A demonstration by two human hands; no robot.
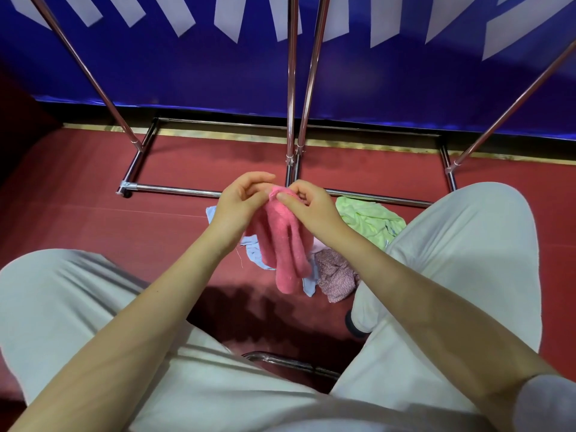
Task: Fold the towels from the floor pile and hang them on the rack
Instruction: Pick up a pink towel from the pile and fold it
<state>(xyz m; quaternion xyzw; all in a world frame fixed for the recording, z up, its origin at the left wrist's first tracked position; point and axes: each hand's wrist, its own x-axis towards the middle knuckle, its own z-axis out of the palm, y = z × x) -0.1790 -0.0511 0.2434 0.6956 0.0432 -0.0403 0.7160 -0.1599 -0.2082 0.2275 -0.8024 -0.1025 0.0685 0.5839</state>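
So from the head cam, looking down: the person is sitting with knees spread wide in light grey trousers (93,307), and both bare forearms reach forward over the dark red floor (78,219). The fuzzy pink terry towel (285,244) is the thing to watch here, so everything else is placed relative to it. The left hand (240,204) has its fingers curled and pinches the towel's top edge from the left side, and the right hand (307,202) pinches that same top edge from the right, thumb laid across the fabric, so both hands are clamped on the towel and nearly touching each other. The towel hangs down from that pinch in loose vertical folds, held up above the floor pile. Under and behind the pink towel lies a pale blue cloth (254,249), poking out on both sides of it. Just right of the towel's lower end sits a crumpled pinkish patterned cloth (336,275), and farther right, up by the right knee, a lime green cloth (371,219). Beyond the towel stands the chrome tube rack (291,88), its base bars on the floor and its uprights rising in front of a blue banner with white stripes (187,67).
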